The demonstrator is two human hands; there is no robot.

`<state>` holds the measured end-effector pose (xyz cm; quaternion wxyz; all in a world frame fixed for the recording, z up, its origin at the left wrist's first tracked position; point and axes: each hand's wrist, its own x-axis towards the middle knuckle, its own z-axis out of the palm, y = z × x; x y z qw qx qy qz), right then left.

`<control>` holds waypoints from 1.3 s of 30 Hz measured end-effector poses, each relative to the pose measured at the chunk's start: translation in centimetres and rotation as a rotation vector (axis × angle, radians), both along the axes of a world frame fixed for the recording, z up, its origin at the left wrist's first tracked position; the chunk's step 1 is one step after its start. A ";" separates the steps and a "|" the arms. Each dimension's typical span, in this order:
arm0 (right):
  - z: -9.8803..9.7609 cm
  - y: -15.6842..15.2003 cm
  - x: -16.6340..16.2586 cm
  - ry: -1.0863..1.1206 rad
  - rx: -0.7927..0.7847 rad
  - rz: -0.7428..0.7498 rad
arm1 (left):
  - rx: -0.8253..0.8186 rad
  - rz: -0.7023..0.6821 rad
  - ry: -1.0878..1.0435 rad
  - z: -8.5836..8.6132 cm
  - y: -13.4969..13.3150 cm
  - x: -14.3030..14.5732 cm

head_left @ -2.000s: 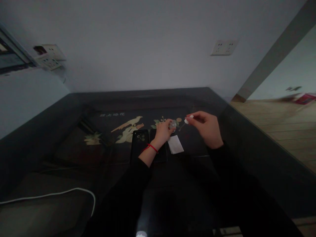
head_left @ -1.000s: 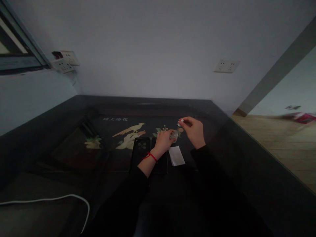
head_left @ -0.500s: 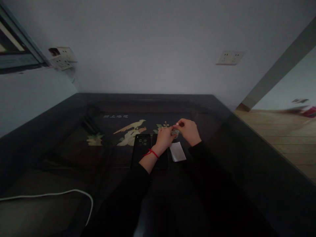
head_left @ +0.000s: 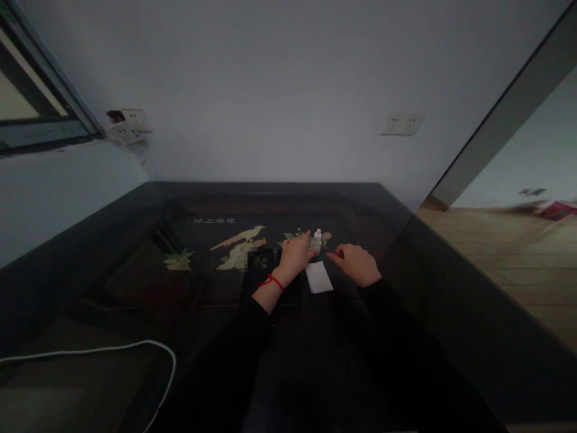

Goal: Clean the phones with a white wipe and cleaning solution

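Fingers around one bottle

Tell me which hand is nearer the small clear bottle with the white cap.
Left. The left hand touches the small clear bottle with the white cap, fingers at its side. The right hand rests apart, to the bottle's right and nearer the person.

crowded middle, open edges on the dark worktop

the small white-capped bottle stands upright at the left hand, with a white paper slip just beside it and a black phone lying flat under the left wrist. the right hand rests apart from the bottle, a narrow gap between them. the far strip toward the wall and the right side lie bare; a white cable loops across the near left.
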<state>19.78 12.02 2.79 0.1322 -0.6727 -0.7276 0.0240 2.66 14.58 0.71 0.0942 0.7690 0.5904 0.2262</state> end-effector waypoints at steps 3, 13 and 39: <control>-1.6 -2.5 -0.4 -0.057 -0.077 0.036 | 0.008 0.060 0.026 1.3 -1.2 -3.0; -4.2 -3.3 -2.5 0.113 -0.087 0.123 | -0.146 0.413 0.230 -1.1 -9.8 -13.1; 0.6 -6.4 1.0 0.922 0.718 0.121 | -0.801 0.249 -1.291 -0.7 -13.8 -3.0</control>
